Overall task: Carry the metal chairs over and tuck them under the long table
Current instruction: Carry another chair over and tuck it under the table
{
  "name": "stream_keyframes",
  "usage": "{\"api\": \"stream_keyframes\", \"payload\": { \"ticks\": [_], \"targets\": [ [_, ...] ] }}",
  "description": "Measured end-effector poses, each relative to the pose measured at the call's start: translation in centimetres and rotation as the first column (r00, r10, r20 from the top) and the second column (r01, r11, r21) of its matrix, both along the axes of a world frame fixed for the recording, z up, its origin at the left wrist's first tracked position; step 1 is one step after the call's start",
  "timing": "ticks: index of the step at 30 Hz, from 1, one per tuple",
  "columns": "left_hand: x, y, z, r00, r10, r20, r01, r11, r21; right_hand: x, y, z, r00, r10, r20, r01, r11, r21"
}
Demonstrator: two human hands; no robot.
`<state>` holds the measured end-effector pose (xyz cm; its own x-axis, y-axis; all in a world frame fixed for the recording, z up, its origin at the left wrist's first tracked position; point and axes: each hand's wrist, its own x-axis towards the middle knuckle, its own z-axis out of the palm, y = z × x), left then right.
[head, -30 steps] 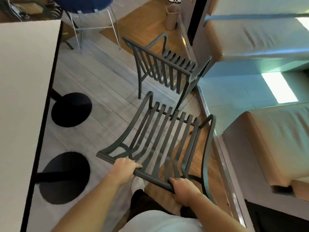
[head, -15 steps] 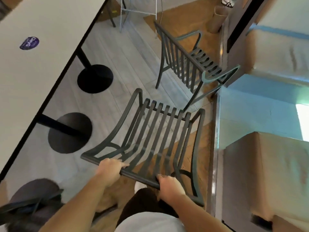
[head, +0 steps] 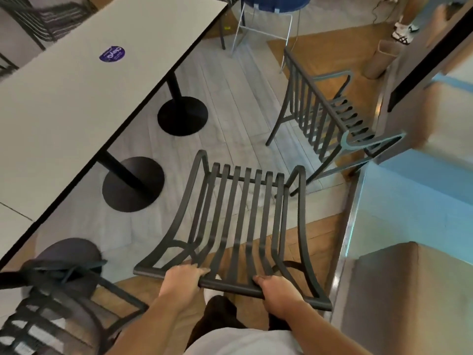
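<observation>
A dark metal slatted chair [head: 238,219] hangs tilted in front of me, its seat pointing away. My left hand [head: 183,280] grips the top rail of its backrest, and my right hand [head: 279,294] grips the same rail further right. The long white table [head: 76,98] runs diagonally along the left, on black round pedestal bases [head: 133,184]. A second metal chair [head: 325,116] stands on the floor at the upper right. A third metal chair [head: 51,303] sits at the lower left, partly under the table's edge.
A purple round sticker [head: 112,54] lies on the table. A blue stool with thin metal legs [head: 263,21] stands at the top. Tan upholstered benches [head: 409,290] and a metal floor strip line the right side. A person's feet [head: 403,32] and a bin [head: 378,57] are top right.
The view has swung left, bringing the table and a third chair at lower left into sight. The held chair has turned to face more squarely away; both hands keep their grip.
</observation>
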<state>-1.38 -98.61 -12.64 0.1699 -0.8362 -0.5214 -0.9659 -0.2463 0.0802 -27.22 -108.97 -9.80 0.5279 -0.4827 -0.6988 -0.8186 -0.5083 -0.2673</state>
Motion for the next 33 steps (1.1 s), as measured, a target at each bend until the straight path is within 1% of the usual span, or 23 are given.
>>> {"api": "stream_keyframes", "payload": {
  "ticks": [3, 7, 10, 13, 16, 18, 22, 25, 29, 33],
  "targets": [
    [-1.8, -0.1, 0.0, 0.996, 0.08, 0.036, -0.081, 0.997, 0.014, -1.0, -1.8, -0.2, 0.998, 0.058, 0.004, -0.058, 0.998, 0.009],
    [-5.8, -0.3, 0.7, 0.977, 0.197, 0.083, -0.201, 0.978, 0.054, -2.9, -4.7, -0.4, 0.983, 0.184, 0.002, -0.184, 0.983, -0.001],
    [-8.6, -0.6, 1.0, 0.953, 0.29, 0.083, -0.296, 0.954, 0.057, -3.9, -7.5, -0.3, 0.96, 0.281, -0.007, -0.281, 0.96, 0.001],
    [-11.7, -0.4, 1.2, 0.916, 0.395, 0.066, -0.4, 0.912, 0.089, -4.3, -10.0, 0.3, 0.902, 0.428, -0.064, -0.427, 0.904, 0.028],
    [-14.7, -0.3, 1.0, 0.861, 0.508, 0.026, -0.508, 0.857, 0.09, -3.7, -12.4, 1.1, 0.839, 0.53, -0.125, -0.524, 0.848, 0.078],
    [-15.9, -0.4, 0.9, 0.832, 0.554, -0.005, -0.552, 0.829, 0.09, -3.0, -13.8, 1.7, 0.809, 0.574, -0.128, -0.568, 0.819, 0.084],
    [-16.6, -0.7, 0.9, 0.795, 0.605, -0.052, -0.599, 0.795, 0.098, -1.1, -15.3, 2.9, 0.744, 0.649, -0.16, -0.651, 0.758, 0.045],
    [-15.6, -1.3, 1.2, 0.769, 0.637, -0.056, -0.631, 0.769, 0.099, 1.4, -16.2, 3.0, 0.72, 0.675, -0.161, -0.678, 0.734, 0.044],
    [-15.0, -2.1, 1.5, 0.716, 0.696, -0.051, -0.689, 0.716, 0.112, 3.7, -17.5, 2.5, 0.665, 0.726, -0.175, -0.731, 0.681, 0.047],
    [-14.7, -3.5, 1.7, 0.657, 0.754, -0.013, -0.75, 0.655, 0.097, 5.5, -19.3, 1.5, 0.641, 0.758, -0.119, -0.764, 0.645, -0.008]
  ]
}}
